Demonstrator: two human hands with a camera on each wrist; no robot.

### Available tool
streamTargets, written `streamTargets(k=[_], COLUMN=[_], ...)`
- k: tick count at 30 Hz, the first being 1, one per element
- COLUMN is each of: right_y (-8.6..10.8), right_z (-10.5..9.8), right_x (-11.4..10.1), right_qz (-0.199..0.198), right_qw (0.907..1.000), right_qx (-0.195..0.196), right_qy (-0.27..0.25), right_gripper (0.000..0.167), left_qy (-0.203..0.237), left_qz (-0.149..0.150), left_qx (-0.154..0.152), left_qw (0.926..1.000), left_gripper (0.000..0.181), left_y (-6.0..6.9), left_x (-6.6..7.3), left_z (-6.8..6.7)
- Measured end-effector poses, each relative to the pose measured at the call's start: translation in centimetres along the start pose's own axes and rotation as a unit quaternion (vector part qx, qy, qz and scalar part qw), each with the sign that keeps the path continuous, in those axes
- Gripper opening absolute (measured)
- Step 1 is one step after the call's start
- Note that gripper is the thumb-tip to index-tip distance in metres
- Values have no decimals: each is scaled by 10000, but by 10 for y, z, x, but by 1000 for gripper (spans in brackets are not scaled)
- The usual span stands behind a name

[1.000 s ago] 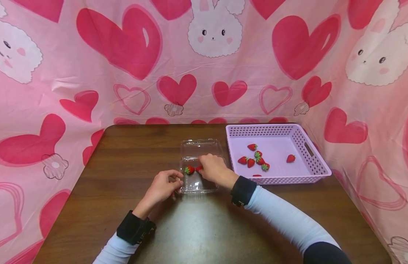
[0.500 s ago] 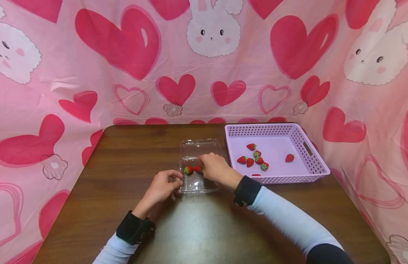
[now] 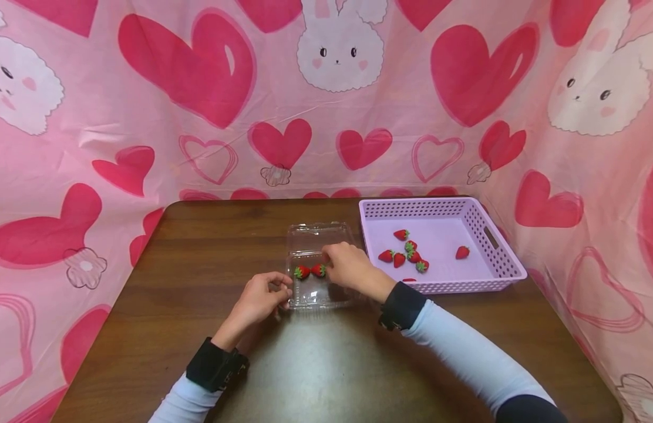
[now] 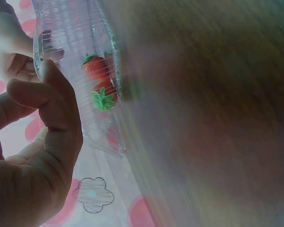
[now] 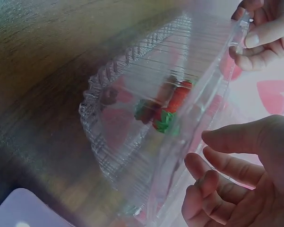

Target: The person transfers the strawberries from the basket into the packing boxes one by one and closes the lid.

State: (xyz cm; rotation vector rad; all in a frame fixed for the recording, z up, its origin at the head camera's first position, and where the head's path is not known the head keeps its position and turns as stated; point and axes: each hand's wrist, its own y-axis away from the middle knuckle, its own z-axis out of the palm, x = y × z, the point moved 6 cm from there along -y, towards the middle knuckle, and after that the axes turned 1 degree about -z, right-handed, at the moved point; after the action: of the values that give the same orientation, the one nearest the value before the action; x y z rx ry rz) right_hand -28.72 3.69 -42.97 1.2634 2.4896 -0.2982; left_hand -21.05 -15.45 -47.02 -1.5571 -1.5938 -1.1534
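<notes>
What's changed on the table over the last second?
The right hand has drawn slightly to the right, off one strawberry in the clear container; it seems to have let go, leaving that strawberry uncovered. The left hand stays at the container's left edge; the other strawberry, lilac basket and basket strawberries look unmoved.

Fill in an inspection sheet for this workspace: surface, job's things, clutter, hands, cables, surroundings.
Surface: brown wood-grain table, shiny toward the front.
Job's things: clear box, lid open, two strawberries inside; more strawberries in the lilac basket.
Clutter: nothing seen.
Hands: left hand holds the box's left edge; right hand at its right side, holding nothing.
Cables: nothing seen.
Surroundings: pink backdrop with hearts and rabbits.
</notes>
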Motion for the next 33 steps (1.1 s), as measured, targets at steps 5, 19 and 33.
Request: streamTargets(k=[5, 19, 33], right_y=[0, 8, 16], right_z=[-6, -46, -60], right_x=[1, 12, 33], right_qz=[-21, 156, 656], right_qw=[9999, 9982, 9955], right_qx=[153, 487, 624], right_qy=[75, -310, -283], right_gripper=[8, 5, 11], left_qy=[21, -4, -5], left_qz=[-10, 98, 94], left_qx=[-14, -38, -71], left_qw=[10000, 9999, 9999], left_gripper=[16, 16, 17], left_y=[1, 0, 0], left_x=[0, 1, 2], left_z=[0, 0, -1])
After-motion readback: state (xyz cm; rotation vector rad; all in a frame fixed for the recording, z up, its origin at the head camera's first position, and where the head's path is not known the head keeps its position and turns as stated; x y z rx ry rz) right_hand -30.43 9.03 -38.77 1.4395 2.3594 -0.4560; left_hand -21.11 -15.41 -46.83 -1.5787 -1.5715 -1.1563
